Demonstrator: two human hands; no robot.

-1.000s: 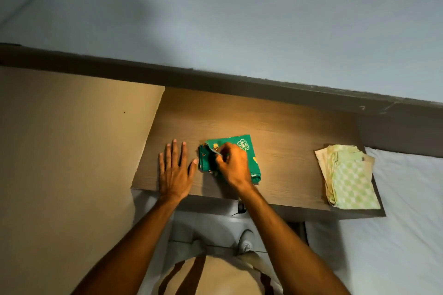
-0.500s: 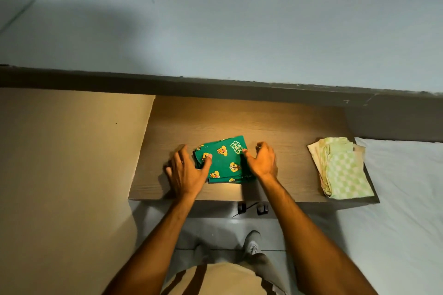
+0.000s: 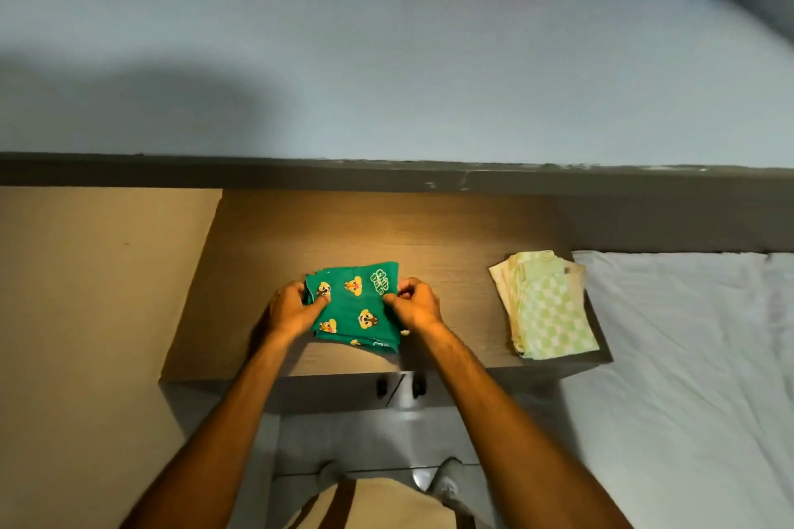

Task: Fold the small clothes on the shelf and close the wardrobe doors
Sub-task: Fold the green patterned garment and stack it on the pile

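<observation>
Left hand point(image 3: 295, 308): pinched the green cloth's point(image 3: 355, 305) left edge.
Right hand point(image 3: 414, 305): pinched its right edge.
Green cloth: folded on the shelf point(image 3: 275, 253), between both hands.
Checked cloths point(image 3: 545, 305): stacked right of the right hand.

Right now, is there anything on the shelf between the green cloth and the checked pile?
Only the right hand, gripping the green cloth's edge. Past it, the shelf is bare up to the checked pile, seen from the head camera.
</observation>
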